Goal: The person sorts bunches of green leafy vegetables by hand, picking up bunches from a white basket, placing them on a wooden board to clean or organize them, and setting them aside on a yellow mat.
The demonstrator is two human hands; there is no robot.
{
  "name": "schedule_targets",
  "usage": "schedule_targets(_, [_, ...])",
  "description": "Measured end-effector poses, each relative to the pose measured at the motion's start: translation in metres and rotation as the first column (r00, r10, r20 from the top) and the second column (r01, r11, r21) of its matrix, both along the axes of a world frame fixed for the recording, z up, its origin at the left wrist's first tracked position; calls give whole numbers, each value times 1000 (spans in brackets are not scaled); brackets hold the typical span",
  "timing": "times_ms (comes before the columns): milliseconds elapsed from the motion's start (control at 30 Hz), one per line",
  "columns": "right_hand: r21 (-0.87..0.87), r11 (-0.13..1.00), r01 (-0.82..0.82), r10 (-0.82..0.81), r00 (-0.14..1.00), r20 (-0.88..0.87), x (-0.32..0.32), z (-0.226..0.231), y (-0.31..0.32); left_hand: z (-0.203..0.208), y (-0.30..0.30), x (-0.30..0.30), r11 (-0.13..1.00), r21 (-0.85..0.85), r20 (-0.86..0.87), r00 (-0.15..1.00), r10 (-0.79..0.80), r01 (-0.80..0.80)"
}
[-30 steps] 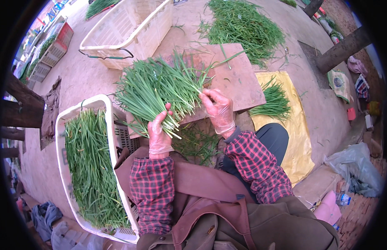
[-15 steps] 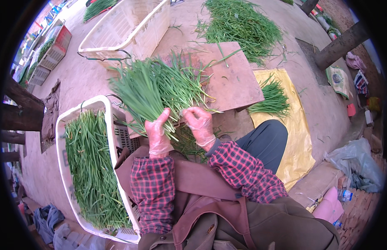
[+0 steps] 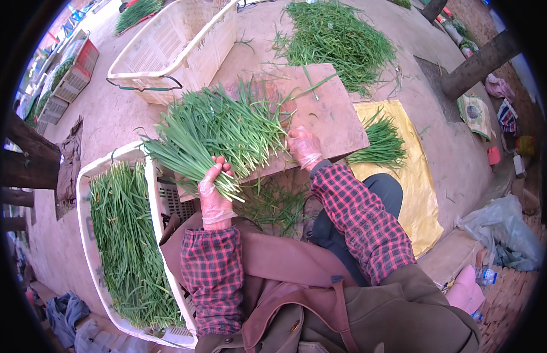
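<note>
My left hand [image 3: 213, 199], in a thin clear glove, is closed round a bunch of green chives [image 3: 188, 157]. Their pale cut ends stick out past the thumb, and the leaves fan away to the upper left. A loose heap of chives [image 3: 250, 126] lies beside that bunch on a reddish low board [image 3: 338, 117]. My right hand [image 3: 304, 147], gloved too, is at the heap's right edge with its fingers pinched at the pale stem ends; how many stalks they grip is hidden.
At left stands a white crate [image 3: 83, 200] packed with chives; another white crate [image 3: 205, 50] is beyond the board. A big chive pile [image 3: 338, 44] lies on the floor. On the right, a yellow sheet [image 3: 417, 206] bears a small chive bundle [image 3: 379, 141]. Scraps [image 3: 276, 206] litter the ground below.
My right hand has moved right, away from my left hand, to the heap's edge. The left hand's bunch has tilted further left and lowered slightly.
</note>
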State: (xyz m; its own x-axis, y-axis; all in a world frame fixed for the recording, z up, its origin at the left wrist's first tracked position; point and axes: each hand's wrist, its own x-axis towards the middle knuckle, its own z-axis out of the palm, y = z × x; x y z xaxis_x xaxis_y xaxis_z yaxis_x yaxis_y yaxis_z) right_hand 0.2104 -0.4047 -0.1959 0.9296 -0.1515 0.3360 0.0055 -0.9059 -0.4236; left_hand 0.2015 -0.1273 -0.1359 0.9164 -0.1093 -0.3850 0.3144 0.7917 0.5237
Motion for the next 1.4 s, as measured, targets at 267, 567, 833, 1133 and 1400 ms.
schedule_targets(267, [953, 297, 52, 0, 999, -54, 4, 76, -17, 5, 0, -3, 1000, -24, 24, 1000, 15, -14])
schedule_targets(567, [840, 528, -128, -198, 943, 268, 85, 145, -63, 6, -7, -1, 999, -37, 70, 997, 37, -34])
schedule_targets(833, [-118, 987, -111, 85, 974, -208, 1, 38, 16, 10, -1, 0, 998, 3, 33, 998, 61, -61])
schedule_targets(1133, [182, 980, 84, -56, 986, -154, -12, 48, 5, 5, -3, 1, 999, 24, 42, 999, 36, -37])
schedule_targets(1400, [938, 344, -37, 157, 987, -19, -23, 108, 29, 11, -2, -4, 997, 77, 85, 996, -26, 19])
